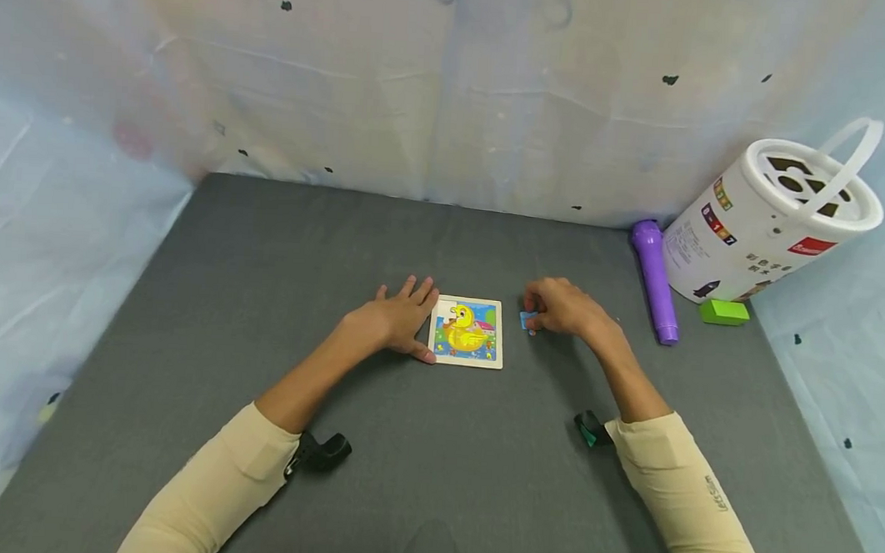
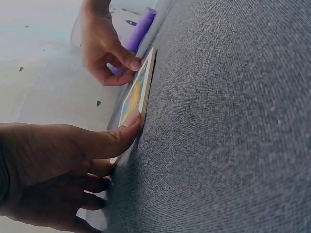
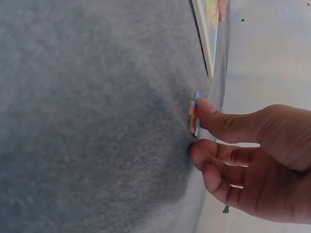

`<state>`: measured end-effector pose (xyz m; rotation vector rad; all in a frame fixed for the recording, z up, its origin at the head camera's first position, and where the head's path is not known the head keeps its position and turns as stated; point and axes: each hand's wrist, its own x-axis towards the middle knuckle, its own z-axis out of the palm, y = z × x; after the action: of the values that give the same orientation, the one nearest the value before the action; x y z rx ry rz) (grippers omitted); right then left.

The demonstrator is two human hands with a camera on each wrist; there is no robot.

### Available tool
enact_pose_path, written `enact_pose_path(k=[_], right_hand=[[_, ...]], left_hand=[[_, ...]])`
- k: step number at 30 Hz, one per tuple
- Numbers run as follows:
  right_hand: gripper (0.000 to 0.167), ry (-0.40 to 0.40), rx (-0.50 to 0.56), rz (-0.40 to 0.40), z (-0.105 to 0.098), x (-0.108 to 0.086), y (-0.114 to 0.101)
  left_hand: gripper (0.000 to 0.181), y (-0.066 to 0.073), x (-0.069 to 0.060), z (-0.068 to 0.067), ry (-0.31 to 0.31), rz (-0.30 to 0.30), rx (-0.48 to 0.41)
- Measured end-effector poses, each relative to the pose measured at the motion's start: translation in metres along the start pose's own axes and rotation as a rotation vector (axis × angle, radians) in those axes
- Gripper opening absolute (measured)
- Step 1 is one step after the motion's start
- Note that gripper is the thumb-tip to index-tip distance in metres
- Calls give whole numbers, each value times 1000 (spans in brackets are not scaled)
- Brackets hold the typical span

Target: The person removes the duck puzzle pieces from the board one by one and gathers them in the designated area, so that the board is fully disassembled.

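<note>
A framed duck puzzle (image 1: 466, 332) lies flat on the grey table, its upper left corner showing bare board. My left hand (image 1: 395, 316) rests at its left edge with fingers spread; in the left wrist view the left hand's thumb (image 2: 127, 127) lies on the frame. To the right of the puzzle, my right hand (image 1: 561, 306) has a small blue puzzle piece (image 1: 526, 318) between thumb and fingers, close to the table. The right wrist view shows the piece (image 3: 195, 116) tilted, with the thumb of the right hand (image 3: 257, 155) against it and the fingers curled below.
A purple microphone-shaped stick (image 1: 656, 283) lies at the right, beside a white bucket (image 1: 753, 234) with a handle. A green block (image 1: 723, 312) sits in front of the bucket. Pale sheeting (image 1: 422, 100) hangs behind the grey table (image 1: 419, 442).
</note>
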<state>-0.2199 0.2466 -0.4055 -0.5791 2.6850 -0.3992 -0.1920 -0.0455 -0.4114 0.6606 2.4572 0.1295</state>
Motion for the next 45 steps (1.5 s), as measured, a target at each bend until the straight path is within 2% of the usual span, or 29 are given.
enact_pose_path(k=[8,10,16,19,22,26,31,37,45], right_hand=[[28,-20,-28,24,-10,-5,-13],[30,4,-28,-1,-14,-5,-20],[30,86,16,-150,-17,-1,-42],[29,77,24,-194,-10,5,-53],[30,35,8,-209,0,14,-63],[31,0,-24,-208,11,21,-70],[29,5,-46,-179,16,22,-73],[34,4,-69,-157,19,23,-77],[23,22,-126,-147,20,22,-86]], left_hand=[[115,0,2,1,-4,-7,-17],[115,1,2,0,-4,-12,-14],[115,1,2,-1,1,-18,-15],[115,1,2,-1,-7,-20,-22],[115,1,3,-1,-11,-23,-19],[114,1,3,-1,-2,-23,-5],[114,2,2,-2,-5,-20,5],[114,1,2,-1,-7,-22,1],[113,1,1,-3,-5,-25,-4]])
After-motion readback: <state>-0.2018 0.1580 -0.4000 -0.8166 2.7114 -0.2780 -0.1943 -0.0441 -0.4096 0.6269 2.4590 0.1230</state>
